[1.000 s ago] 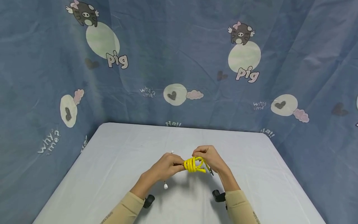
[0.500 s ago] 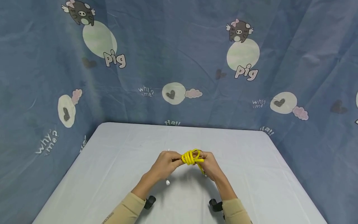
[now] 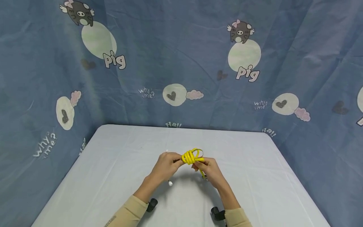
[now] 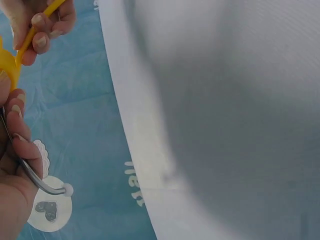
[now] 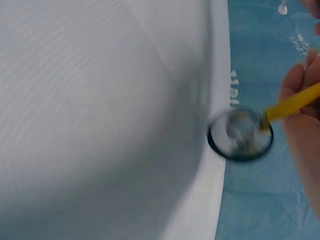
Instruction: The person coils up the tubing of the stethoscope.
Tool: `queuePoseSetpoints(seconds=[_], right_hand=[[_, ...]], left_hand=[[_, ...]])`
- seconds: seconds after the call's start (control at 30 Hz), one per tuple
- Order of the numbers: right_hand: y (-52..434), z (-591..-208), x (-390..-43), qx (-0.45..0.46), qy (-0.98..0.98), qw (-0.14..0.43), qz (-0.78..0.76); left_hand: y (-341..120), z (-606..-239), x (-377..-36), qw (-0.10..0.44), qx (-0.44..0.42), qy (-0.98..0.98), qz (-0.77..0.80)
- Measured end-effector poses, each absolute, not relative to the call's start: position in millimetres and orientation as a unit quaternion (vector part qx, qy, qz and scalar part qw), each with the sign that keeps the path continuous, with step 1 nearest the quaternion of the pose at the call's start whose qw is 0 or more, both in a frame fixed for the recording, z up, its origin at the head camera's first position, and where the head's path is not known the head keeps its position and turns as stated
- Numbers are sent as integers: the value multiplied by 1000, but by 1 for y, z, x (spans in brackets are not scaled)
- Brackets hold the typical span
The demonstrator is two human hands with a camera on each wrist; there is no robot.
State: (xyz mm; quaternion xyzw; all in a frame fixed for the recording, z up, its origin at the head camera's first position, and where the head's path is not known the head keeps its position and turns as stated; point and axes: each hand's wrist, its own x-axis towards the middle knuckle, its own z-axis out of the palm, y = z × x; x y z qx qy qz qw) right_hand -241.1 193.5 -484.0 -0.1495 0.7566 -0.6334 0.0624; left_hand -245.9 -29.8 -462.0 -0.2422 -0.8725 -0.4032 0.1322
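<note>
Since the earlier frames our right hand [image 3: 209, 170] had dropped from above the coil to its 5 o'clock side, and the whole bundle had drifted slightly toward 12 o'clock.

We held a yellow stethoscope [image 3: 192, 156], its tubing wound into a tight coil, above the middle of the desk [image 3: 113, 164]. Our left hand [image 3: 166, 164] gripped the coil from 9 o'clock, fingers curled around the bundle and around the metal ear tubes [image 4: 30, 175]; one white ear tip [image 3: 170, 183] hung below that hand at 6 o'clock. The coil's long axis ran roughly from 9 to 3 o'clock between the two hands, with its loops standing up toward 12 o'clock.

Our right hand pinched the free yellow tail, which ran down from the coil toward 5 o'clock. In the right wrist view this tail ended in the round chest piece [image 5: 241, 133], blurred, hanging near the desk's far edge.

The desk lay bare on every side of the hands, with wide room toward 9, 3 and 12 o'clock. A blue printed curtain [image 3: 181, 63] closed off the far edge and both sides.
</note>
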Motion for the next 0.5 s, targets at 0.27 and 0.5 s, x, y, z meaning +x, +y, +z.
queuePoseSetpoints(seconds=[0.27, 0.5], right_hand=[[197, -476, -231, -146, 778, 99, -603], [201, -464, -219, -170, 803, 123, -558]], left_hand=[[-34, -467, -250, 171, -204, -896, -355], [-40, -469, -252, 182, -189, -908, -325]])
